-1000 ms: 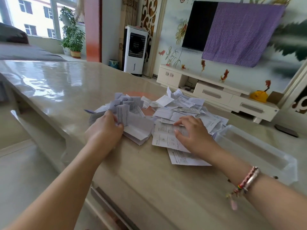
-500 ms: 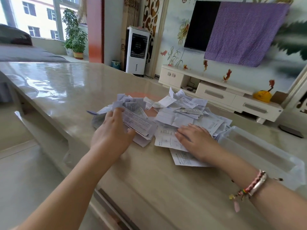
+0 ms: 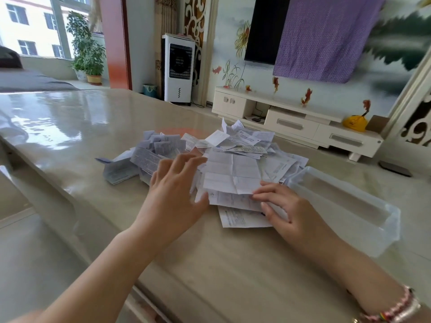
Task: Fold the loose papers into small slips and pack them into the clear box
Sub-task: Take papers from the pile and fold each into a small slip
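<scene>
Home living room: wall television [image 3: 265,29], low cabinet [image 3: 296,122], potted plant [image 3: 88,50].

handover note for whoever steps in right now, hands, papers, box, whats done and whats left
Left hand: open, fingers spread over the left part of the paper pile, holding nothing.
Right hand: fingers on the near edge of a creased white sheet that lies unfolded on top.
Clear box: on the table just right of the pile; no slips visible inside.
Done: some papers at the pile's left look folded already, none packed.
Left: fold the creased sheet and the other loose papers, then pack all into the box.
</scene>
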Demonstrator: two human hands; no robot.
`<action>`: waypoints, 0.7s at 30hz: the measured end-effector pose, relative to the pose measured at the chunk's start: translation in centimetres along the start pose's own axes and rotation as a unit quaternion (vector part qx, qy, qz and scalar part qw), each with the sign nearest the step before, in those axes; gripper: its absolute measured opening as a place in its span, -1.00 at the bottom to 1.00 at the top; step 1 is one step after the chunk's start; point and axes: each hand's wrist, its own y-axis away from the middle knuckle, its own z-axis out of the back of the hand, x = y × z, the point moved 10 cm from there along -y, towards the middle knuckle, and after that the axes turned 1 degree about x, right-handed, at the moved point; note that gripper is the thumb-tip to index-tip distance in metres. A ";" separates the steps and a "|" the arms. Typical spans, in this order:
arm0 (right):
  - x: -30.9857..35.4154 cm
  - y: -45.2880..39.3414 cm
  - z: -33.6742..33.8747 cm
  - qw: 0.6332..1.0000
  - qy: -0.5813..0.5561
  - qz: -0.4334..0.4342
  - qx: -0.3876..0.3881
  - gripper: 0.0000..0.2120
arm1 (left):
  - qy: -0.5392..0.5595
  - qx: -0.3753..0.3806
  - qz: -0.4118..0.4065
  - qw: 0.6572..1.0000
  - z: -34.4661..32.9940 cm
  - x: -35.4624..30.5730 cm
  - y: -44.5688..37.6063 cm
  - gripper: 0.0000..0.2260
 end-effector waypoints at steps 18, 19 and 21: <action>-2.8 0.5 -0.1 0.970 -0.193 -0.143 0.020 -0.70 | 0.169 0.077 0.002 0.983 -2.9 -2.2 -0.2 -0.96; -2.9 0.5 0.0 0.971 -0.185 -0.149 0.019 -0.83 | 0.190 0.080 0.005 0.979 -2.9 -2.2 -0.2 -0.95; -2.8 0.6 0.1 0.972 -0.186 -0.143 0.014 -0.91 | 0.233 0.081 0.034 0.969 -3.2 -1.6 -0.1 -0.86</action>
